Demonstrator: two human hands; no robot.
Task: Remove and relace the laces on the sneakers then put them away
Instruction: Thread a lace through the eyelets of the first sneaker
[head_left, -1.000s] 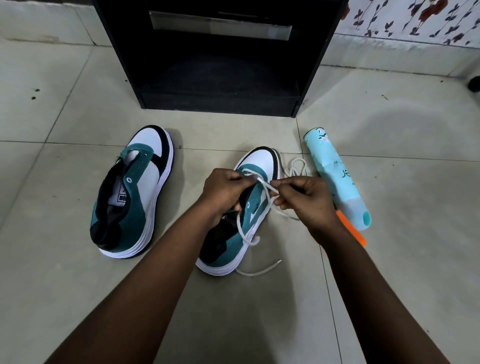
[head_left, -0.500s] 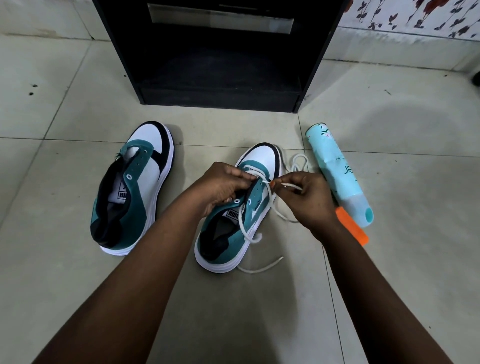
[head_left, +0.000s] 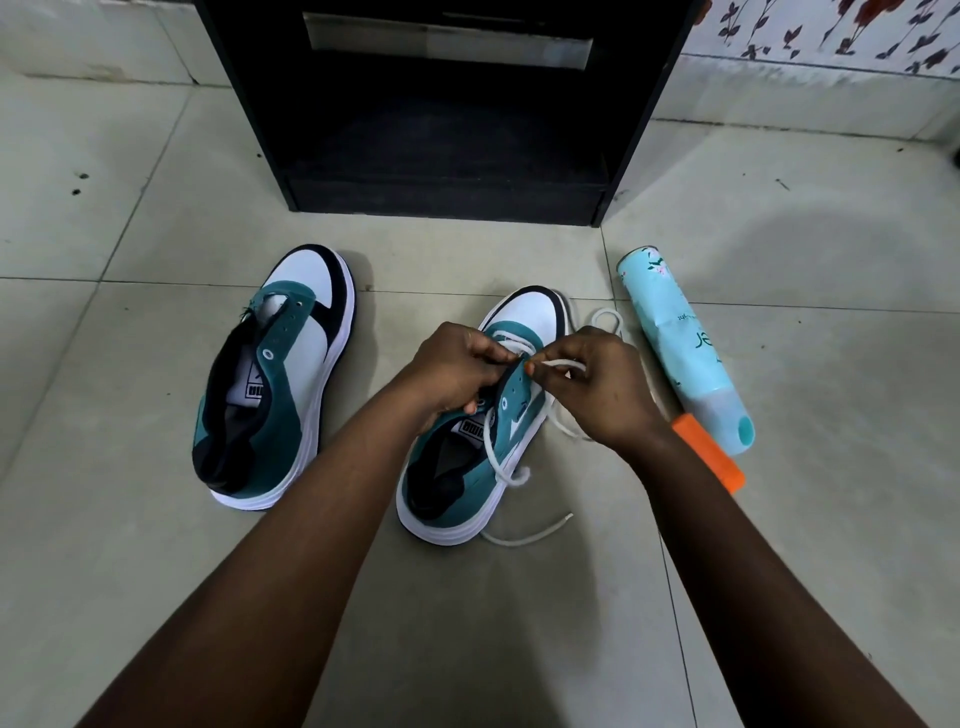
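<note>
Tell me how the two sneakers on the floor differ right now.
The left sneaker has no lace, and its eyelets are bare; the right sneaker has a white lace partly threaded, with a loose end on the floor. Nobody touches the left sneaker, while the left hand grips the right sneaker and the right hand pinches its lace. Both are teal, white and black, with toes pointing toward the black cabinet.

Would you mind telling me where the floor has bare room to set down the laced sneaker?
Bare tile lies left of the unlaced sneaker, between it and the laced sneaker, and in front of the black cabinet. It is crowded to the right: loose white lace, a teal can and an orange object lie beside the right hand.
</note>
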